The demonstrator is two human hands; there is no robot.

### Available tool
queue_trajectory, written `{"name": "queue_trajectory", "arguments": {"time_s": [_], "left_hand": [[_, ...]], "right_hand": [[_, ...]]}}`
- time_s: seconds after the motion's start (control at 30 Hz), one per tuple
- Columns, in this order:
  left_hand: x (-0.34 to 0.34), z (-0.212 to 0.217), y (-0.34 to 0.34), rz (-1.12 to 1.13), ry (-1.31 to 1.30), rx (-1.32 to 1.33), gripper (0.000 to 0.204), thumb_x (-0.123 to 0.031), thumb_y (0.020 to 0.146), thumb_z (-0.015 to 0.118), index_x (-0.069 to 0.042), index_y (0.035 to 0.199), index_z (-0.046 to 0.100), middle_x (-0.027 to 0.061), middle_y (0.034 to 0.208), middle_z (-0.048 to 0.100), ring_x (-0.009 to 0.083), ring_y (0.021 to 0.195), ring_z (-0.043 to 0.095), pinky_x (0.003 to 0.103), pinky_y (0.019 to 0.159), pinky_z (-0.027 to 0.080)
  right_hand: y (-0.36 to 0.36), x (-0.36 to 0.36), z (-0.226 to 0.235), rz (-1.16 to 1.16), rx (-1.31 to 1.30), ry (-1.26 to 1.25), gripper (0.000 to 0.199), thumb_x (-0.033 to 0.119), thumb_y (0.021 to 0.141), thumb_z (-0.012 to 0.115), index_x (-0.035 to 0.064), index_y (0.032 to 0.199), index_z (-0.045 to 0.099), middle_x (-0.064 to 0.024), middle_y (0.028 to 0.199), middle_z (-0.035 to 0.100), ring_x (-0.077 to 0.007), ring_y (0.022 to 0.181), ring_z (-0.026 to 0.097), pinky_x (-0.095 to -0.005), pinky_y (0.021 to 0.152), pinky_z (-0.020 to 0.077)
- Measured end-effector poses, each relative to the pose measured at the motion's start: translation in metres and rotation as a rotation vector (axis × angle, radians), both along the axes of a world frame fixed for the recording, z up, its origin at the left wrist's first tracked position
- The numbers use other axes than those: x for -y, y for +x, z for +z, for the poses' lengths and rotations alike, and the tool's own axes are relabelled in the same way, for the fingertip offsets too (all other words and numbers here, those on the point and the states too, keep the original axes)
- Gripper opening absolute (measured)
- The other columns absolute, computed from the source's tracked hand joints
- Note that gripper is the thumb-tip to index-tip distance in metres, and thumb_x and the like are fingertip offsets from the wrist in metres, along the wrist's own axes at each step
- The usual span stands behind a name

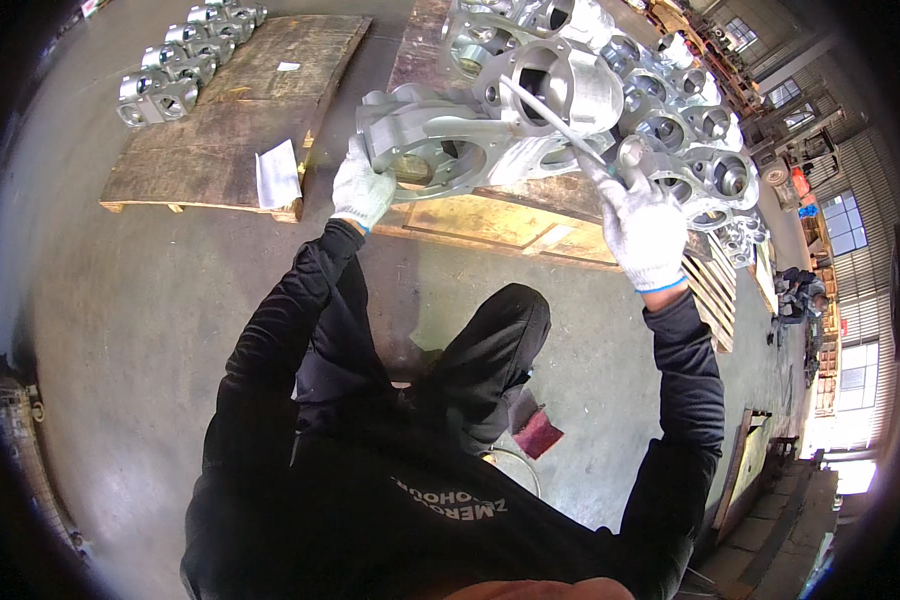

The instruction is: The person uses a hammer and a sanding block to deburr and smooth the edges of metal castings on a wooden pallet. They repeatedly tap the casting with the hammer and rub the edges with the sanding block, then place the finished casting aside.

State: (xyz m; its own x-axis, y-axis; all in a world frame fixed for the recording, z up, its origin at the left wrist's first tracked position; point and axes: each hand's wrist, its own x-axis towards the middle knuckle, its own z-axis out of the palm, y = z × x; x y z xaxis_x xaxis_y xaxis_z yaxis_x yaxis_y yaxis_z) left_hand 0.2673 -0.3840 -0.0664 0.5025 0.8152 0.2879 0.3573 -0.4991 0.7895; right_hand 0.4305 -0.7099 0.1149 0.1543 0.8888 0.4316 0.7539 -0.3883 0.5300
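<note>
The gloved left hand (362, 190) grips the near end of a large grey metal casting (440, 140) that lies at the front edge of a wooden pallet (490, 220), where more castings (670, 110) crowd the far right corner. The gloved right hand (642, 228) holds a thin metal rod (550, 120) angled into the casting's round opening. A second pallet (230, 130) to the left carries a white sheet (278, 175) at its front edge and smaller castings (180, 60) at its far left corner.

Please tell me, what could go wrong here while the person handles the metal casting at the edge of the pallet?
The left hand steadies a large metal casting at the pallet edge; it might tip off onto the bent knee. The rod in the right hand could slip. Stacked castings nearby might shift.
</note>
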Motion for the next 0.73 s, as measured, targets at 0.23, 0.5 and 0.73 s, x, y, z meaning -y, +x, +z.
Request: {"name": "queue_trajectory", "arguments": {"time_s": [0.23,0.5,0.73], "left_hand": [[0.005,-0.001,0.001,0.06,0.075,-0.006,0.058,-0.015,0.081,0.068,-0.001,0.133,0.047,0.03,0.108,0.067,0.0458,0.103,0.066,0.05,0.09,0.052],[0.009,0.006,-0.001,0.044,0.02,-0.039,0.064,-0.016,0.08,0.07,0.001,0.137,0.045,0.0312,0.115,0.066,0.0461,0.108,0.065,0.048,0.093,0.051],[0.02,0.034,-0.009,0.036,0.026,-0.221,0.07,-0.018,0.082,0.071,-0.001,0.143,0.041,0.0287,0.117,0.067,0.0453,0.109,0.065,0.047,0.095,0.051]], "right_hand": [[-0.002,0.0,-0.006,0.044,-0.022,0.061,0.031,0.017,0.087,0.07,0.0211,0.118,0.068,-0.0138,0.097,0.064,-0.0316,0.084,0.067,-0.0448,0.072,0.0533],[-0.007,0.013,-0.006,-0.034,-0.066,0.064,0.061,0.016,0.084,0.067,0.0363,0.141,0.058,-0.0092,0.099,0.062,-0.0262,0.08,0.065,-0.0403,0.069,0.0537],[0.004,0.008,-0.016,-0.053,-0.152,-0.009,0.072,0.017,0.084,0.067,0.0297,0.153,0.049,-0.0061,0.091,0.062,-0.0229,0.077,0.065,-0.0362,0.078,0.0536]]}}
